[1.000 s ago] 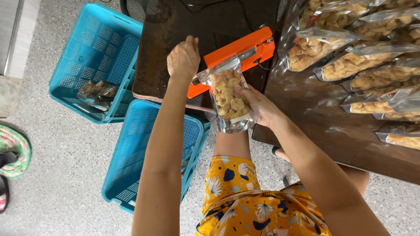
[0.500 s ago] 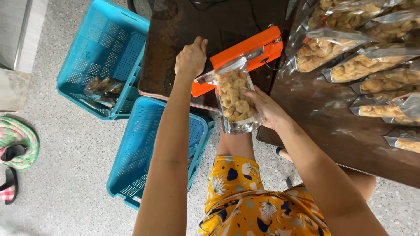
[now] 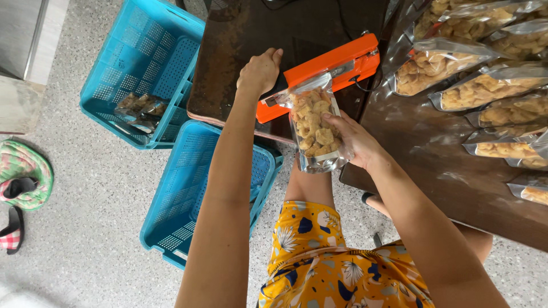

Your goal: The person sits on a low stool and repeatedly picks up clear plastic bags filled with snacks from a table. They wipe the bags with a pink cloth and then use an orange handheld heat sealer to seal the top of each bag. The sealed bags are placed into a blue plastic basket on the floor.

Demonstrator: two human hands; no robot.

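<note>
Centre of frame: clear snack pouch (image 3: 315, 130), top edge laid in the orange heat sealer (image 3: 319, 71) on the dark table (image 3: 445, 177). Left hand (image 3: 260, 73) closed over the sealer's black handle; right hand (image 3: 355, 138) loosely curled around the pouch's right side. Likely light, crinkly, slippery film with brittle contents; best gripped at sides or bottom seam. Blue baskets (image 3: 142, 68) at left.

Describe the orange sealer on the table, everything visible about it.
The orange heat sealer is a long, boxy bar of glossy material lying slantwise on the dark table, with a dark cord at its far end. The left hand presses on its near end. The top of a clear snack bag, held by the right hand, lies in it.
</note>
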